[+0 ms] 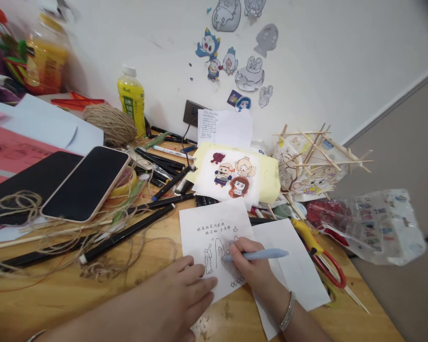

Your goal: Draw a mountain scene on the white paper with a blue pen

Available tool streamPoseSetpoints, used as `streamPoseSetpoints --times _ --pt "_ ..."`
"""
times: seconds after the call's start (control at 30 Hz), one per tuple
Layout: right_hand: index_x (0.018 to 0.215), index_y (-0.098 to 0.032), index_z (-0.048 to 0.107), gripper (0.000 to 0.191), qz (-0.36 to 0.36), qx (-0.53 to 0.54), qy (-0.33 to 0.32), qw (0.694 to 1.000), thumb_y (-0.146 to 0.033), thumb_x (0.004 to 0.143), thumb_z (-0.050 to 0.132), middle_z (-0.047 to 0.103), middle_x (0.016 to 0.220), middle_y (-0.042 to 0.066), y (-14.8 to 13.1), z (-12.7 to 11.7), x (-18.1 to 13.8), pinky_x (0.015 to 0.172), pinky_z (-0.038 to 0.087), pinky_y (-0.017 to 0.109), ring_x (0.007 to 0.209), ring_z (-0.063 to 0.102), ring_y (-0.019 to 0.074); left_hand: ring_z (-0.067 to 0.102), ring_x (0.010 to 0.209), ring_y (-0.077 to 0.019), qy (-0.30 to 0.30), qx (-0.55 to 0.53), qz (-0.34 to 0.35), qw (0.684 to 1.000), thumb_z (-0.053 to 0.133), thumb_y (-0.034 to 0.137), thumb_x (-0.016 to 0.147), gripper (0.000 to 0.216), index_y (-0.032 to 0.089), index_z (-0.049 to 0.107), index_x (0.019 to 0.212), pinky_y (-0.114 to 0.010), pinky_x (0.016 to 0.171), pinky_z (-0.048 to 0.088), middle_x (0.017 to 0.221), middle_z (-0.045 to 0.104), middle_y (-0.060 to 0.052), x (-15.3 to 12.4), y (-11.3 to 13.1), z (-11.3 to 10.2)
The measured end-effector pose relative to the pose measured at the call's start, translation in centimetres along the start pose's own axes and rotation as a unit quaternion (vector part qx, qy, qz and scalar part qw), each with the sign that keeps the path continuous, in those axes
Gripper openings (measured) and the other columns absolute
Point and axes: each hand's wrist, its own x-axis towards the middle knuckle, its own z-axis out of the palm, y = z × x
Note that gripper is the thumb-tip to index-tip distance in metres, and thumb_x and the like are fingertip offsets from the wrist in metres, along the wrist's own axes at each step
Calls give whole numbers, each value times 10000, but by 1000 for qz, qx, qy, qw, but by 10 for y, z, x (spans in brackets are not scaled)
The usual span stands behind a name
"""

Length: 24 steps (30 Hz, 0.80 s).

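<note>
Loosely spread left hand [190,295]; right hand [249,266] curled, pinching pen [269,254]

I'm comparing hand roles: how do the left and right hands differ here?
The left hand has its fingers extended, while the right hand is curled around a blue pen. The left hand lies over the lower-left edge of the drawing sheet; the right hand is at its right side. Both are bare.

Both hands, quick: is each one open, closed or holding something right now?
Left hand: open, resting on the drawing sheet.
Right hand: closed, holding a blue pen.
</note>
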Motion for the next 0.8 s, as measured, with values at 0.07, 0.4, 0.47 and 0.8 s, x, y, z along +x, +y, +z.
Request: streamPoseSetpoints --times 0.07,0.4,0.47,0.8 --pt "489 -228 385 453 5 4 -1 1000 -394 850 603 423 491 -41 0 0 -1 491 307 271 496 391 132 596 1070 -230 0 3 2 1000 615 466 957 386 204 668 1235 -365 1033 326 1273 683 -24 -1 0 1" --pt "500 -231 330 428 -13 -12 0 1000 -363 846 545 385 493 -43 0 1 0 478 281 270 496 366 128 587 1094 -232 5 4 -6 1000 626 469 949 387 201 679 1224 -368 1030 330 1277 683 -20 -2 3 3" --pt "498 -231 326 427 -15 -15 1 1000 -359 842 545 383 492 -45 2 1 -1 481 280 270 494 363 127 591 1080 -231 6 -3 -8 1000 626 469 950 393 204 675 1235 -375 1024 339 1268 687 -22 -1 2 2" --pt "585 -245 425 415 42 166 311 935 -465 882 614 435 499 -56 2 -13 9 500 361 274 487 420 142 585 779 -211 45 17 -30 998 651 386 927 263 236 654 712 -370 869 417 756 685 12 3 -7 3"
